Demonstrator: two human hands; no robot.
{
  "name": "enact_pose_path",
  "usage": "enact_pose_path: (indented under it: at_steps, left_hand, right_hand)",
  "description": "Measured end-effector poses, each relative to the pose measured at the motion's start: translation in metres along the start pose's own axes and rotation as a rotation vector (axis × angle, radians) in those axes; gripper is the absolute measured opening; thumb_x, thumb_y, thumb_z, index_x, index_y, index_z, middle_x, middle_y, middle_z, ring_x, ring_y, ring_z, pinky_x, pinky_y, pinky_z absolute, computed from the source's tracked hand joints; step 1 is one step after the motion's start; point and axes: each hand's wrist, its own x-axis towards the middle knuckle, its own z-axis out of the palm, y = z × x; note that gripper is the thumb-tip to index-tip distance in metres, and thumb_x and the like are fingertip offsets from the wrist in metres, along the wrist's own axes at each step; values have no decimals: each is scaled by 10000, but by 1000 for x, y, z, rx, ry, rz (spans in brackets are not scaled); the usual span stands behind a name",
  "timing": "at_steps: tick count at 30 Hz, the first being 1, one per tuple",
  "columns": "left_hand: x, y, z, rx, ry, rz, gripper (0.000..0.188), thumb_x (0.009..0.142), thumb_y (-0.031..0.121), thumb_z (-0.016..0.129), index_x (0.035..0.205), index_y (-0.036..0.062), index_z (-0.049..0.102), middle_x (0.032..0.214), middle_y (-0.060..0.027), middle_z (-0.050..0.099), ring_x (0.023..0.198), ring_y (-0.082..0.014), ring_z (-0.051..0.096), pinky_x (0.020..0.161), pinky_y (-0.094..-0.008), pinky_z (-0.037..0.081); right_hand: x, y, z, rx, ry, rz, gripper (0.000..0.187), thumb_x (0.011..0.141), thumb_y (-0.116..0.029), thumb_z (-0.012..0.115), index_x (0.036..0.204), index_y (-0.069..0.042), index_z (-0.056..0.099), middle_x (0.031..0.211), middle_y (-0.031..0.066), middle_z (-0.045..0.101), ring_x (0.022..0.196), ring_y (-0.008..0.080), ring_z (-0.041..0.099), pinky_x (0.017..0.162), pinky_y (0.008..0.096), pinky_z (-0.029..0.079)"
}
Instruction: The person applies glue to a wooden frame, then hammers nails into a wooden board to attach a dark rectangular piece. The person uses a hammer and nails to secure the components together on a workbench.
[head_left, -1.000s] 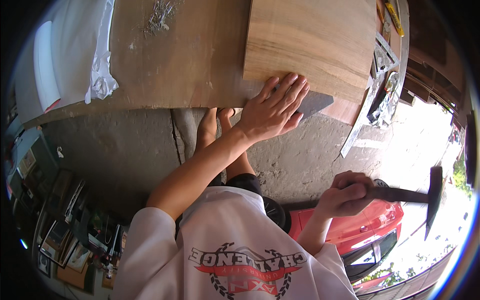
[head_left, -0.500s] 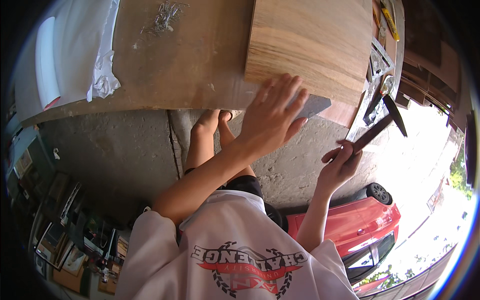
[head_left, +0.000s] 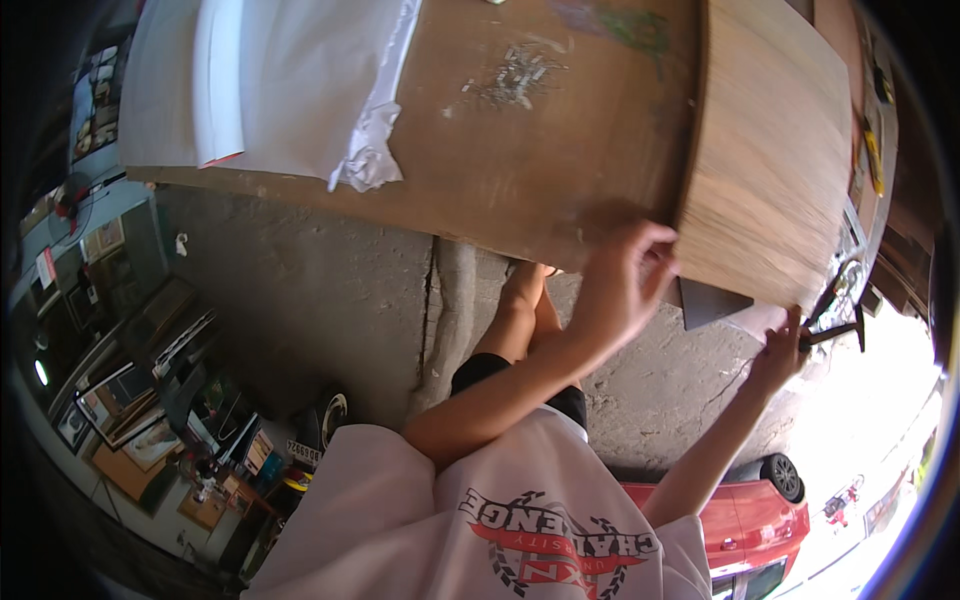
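Cracked grey concrete floor (head_left: 330,300) runs under the brown wooden desk (head_left: 520,170). Crumpled white plastic sheet (head_left: 300,90) lies on the desk's left part. Left of the floor crack (head_left: 432,300): stacked picture frames (head_left: 130,400) and clutter, in shade. Right of the crack, at the far edge: red car (head_left: 770,520) in hard, blown-out daylight.

Two hands are in view: the left hand (head_left: 622,290) at the near edge of one wooden board (head_left: 775,160), and the right hand (head_left: 778,352) gripping one hammer (head_left: 835,332). One brown workbench (head_left: 520,170) carries one sheet of white plastic wrap (head_left: 290,90) and one small pile of nails (head_left: 515,75). One red car (head_left: 760,520) stands below. Several picture frames (head_left: 130,420) lean at left; their exact number cannot be told.
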Motion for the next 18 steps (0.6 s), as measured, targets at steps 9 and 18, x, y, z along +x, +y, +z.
enact_pose_path:
  at_steps: [9, 18]
  left_hand:
    - [35, -22, -89, 403, 310, 297, 170, 917, 105, 746, 1074, 44, 726, 958, -98, 747, 855, -189, 689, 780, -314, 547]
    - [77, -4, -193, 741, 434, 309, 161, 874, 60, 763, 1033, 87, 757, 865, -22, 673, 709, -121, 597, 644, -273, 489]
  right_hand:
    - [-38, -30, 20, -351, 149, -159, 257, 1003, -283, 676, 1025, -44, 584, 667, -42, 476, 475, 25, 395, 432, 223, 430]
    - [-194, -20, 74, -674, -411, -642, 148, 1044, -145, 565, 1067, 1, 580, 793, 67, 582, 649, 139, 584, 571, 287, 484]
